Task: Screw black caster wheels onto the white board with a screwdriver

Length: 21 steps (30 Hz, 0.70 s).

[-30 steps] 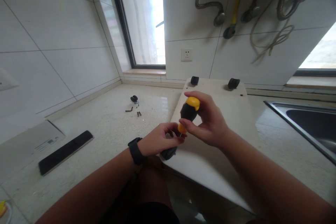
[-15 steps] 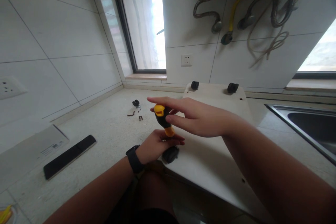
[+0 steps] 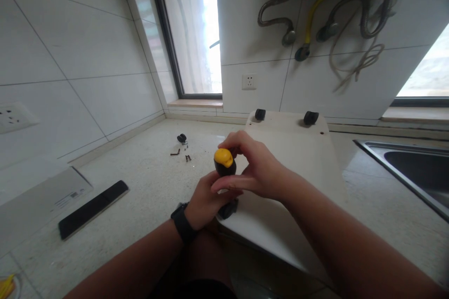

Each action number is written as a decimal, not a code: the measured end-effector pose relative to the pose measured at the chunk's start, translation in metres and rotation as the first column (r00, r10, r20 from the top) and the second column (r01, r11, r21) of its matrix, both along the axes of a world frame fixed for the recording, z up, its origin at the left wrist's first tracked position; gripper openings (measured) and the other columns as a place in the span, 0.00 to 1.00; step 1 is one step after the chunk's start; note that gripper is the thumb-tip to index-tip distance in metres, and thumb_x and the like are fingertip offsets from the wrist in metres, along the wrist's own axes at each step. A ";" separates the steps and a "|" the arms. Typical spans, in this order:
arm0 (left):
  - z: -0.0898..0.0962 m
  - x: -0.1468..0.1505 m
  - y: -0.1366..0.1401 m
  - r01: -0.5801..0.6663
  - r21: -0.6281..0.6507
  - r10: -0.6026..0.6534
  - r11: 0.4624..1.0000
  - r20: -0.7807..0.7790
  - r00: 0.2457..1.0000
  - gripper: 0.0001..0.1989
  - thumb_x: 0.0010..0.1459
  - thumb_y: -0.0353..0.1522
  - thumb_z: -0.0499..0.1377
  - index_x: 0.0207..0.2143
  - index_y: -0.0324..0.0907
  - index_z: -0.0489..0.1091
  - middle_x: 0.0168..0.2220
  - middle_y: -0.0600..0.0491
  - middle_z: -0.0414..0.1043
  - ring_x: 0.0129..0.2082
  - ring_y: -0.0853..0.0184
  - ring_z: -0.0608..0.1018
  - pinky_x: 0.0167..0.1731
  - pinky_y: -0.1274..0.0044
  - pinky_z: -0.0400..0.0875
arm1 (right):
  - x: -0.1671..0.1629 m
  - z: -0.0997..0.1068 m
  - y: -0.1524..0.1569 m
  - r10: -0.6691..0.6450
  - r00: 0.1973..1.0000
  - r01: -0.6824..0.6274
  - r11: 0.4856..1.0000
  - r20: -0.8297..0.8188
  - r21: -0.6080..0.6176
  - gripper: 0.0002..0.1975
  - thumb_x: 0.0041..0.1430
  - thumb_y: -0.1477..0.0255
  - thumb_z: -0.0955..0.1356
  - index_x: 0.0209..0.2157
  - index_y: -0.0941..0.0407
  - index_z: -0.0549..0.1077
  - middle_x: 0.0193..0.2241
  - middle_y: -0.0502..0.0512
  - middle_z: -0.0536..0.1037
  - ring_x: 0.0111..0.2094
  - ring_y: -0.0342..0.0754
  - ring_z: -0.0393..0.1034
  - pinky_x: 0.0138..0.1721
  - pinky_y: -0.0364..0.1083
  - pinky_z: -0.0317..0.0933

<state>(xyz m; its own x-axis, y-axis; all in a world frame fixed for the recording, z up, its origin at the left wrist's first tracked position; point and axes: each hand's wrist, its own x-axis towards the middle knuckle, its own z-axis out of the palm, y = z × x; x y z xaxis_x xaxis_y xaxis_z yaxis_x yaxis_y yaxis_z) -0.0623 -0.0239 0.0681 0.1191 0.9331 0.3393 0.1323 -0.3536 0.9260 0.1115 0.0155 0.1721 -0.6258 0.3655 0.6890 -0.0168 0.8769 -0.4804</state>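
A screwdriver (image 3: 223, 157) with a yellow and black handle stands nearly upright over the near left corner of a pale board (image 3: 280, 138). Curled around its handle is my right hand (image 3: 261, 168), thumb on the near side. My left hand (image 3: 207, 200), wearing a black watch, closes around the lower part of the screwdriver; its fingertips are partly hidden. Just below them, a black caster-like piece (image 3: 228, 210) sits on the board's corner. The screwdriver's tip is out of sight. Two similar black pieces (image 3: 260, 114) (image 3: 310, 118) stand at the board's far edge.
On the speckled counter lie a loose black piece (image 3: 181, 138), a few small screws (image 3: 188, 158) and a bent brownish piece (image 3: 175, 153). To the left are a black flat bar (image 3: 94, 209) and a white box (image 3: 75, 187). A steel sink (image 3: 372, 149) is at right; hoses (image 3: 277, 19) hang behind.
My right hand has shifted its hold on the screwdriver: its outstretched fingers now curl around the handle, and the thumb sits lower. The handle top has moved slightly right and turned.
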 end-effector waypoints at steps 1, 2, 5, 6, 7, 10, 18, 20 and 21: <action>-0.003 0.002 0.000 -0.031 -0.003 0.031 1.000 0.008 0.999 0.08 0.57 0.36 0.72 0.36 0.43 0.81 0.36 0.49 0.81 0.38 0.58 0.80 0.40 0.69 0.75 | 0.000 -0.002 0.002 -0.014 1.000 0.014 1.000 -0.019 0.004 0.29 0.51 0.53 0.80 0.46 0.52 0.70 0.39 0.53 0.78 0.35 0.48 0.72 0.37 0.49 0.69; -0.006 0.004 0.001 -0.053 -0.003 0.053 0.999 0.011 0.999 0.07 0.57 0.36 0.72 0.35 0.43 0.81 0.36 0.49 0.82 0.38 0.58 0.81 0.41 0.69 0.75 | 0.001 -0.004 0.003 -0.007 0.999 0.008 1.000 -0.034 0.010 0.27 0.56 0.53 0.78 0.49 0.52 0.71 0.41 0.54 0.79 0.37 0.49 0.73 0.40 0.50 0.70; -0.011 0.008 0.002 -0.085 0.005 0.085 0.996 0.000 0.996 0.06 0.57 0.36 0.72 0.32 0.43 0.81 0.35 0.49 0.83 0.38 0.59 0.81 0.44 0.68 0.75 | 0.007 -0.006 0.003 0.154 0.986 -0.157 0.987 -0.062 -0.036 0.21 0.71 0.63 0.67 0.62 0.51 0.69 0.53 0.59 0.78 0.50 0.52 0.75 0.52 0.54 0.69; -0.012 0.008 0.002 -0.088 0.007 0.088 0.996 -0.010 0.996 0.06 0.57 0.36 0.72 0.32 0.43 0.81 0.35 0.50 0.83 0.38 0.59 0.81 0.44 0.68 0.75 | 0.010 -0.006 0.002 0.220 0.973 -0.226 0.971 -0.073 -0.081 0.22 0.73 0.67 0.65 0.65 0.50 0.68 0.56 0.59 0.77 0.54 0.53 0.74 0.56 0.55 0.68; -0.012 0.008 0.003 -0.087 0.013 0.087 0.996 -0.020 0.996 0.06 0.57 0.36 0.72 0.33 0.43 0.82 0.35 0.50 0.83 0.38 0.59 0.82 0.44 0.68 0.75 | 0.012 -0.005 0.001 0.271 0.959 -0.281 0.951 -0.086 -0.128 0.24 0.73 0.70 0.64 0.67 0.49 0.66 0.58 0.58 0.76 0.57 0.53 0.73 0.58 0.56 0.68; -0.012 0.002 0.006 -0.035 0.058 0.038 0.998 -0.058 0.998 0.05 0.58 0.36 0.71 0.34 0.44 0.83 0.36 0.51 0.84 0.40 0.59 0.83 0.47 0.68 0.76 | 0.016 -0.003 0.000 0.308 0.946 -0.322 0.926 -0.099 -0.198 0.25 0.71 0.74 0.66 0.67 0.47 0.68 0.59 0.57 0.77 0.59 0.52 0.73 0.60 0.55 0.68; -0.004 -0.012 0.010 0.200 0.134 -0.165 0.971 -0.234 0.958 0.10 0.68 0.37 0.64 0.43 0.43 0.84 0.43 0.49 0.84 0.43 0.60 0.84 0.47 0.69 0.78 | 0.008 -0.004 -0.001 0.125 0.975 -0.129 0.992 -0.184 -0.007 0.21 0.55 0.68 0.80 0.48 0.52 0.76 0.44 0.54 0.79 0.42 0.48 0.75 0.44 0.48 0.73; 0.003 -0.014 0.008 0.242 0.159 -0.189 0.957 -0.289 0.938 0.10 0.69 0.36 0.62 0.43 0.43 0.83 0.44 0.50 0.84 0.43 0.60 0.84 0.48 0.69 0.78 | 0.011 -0.001 -0.006 0.207 0.970 -0.208 0.978 -0.126 0.005 0.19 0.62 0.70 0.75 0.54 0.52 0.75 0.49 0.57 0.78 0.48 0.50 0.75 0.50 0.51 0.72; 0.007 -0.015 0.007 0.264 0.170 -0.203 0.950 -0.311 0.929 0.10 0.70 0.36 0.62 0.43 0.44 0.83 0.44 0.51 0.85 0.44 0.60 0.84 0.49 0.68 0.78 | 0.014 0.002 -0.008 0.266 0.961 -0.269 0.963 -0.079 -0.025 0.20 0.66 0.72 0.71 0.58 0.51 0.73 0.53 0.59 0.78 0.53 0.51 0.75 0.54 0.53 0.71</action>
<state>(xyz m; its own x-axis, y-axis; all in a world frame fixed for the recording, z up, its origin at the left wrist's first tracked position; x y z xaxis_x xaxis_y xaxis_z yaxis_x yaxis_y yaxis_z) -0.0768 -0.0170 0.0747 0.4454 0.7806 0.4385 0.2712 -0.5844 0.7648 0.1251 0.0073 0.1741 -0.6518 0.2161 0.7270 -0.2854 0.8182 -0.4991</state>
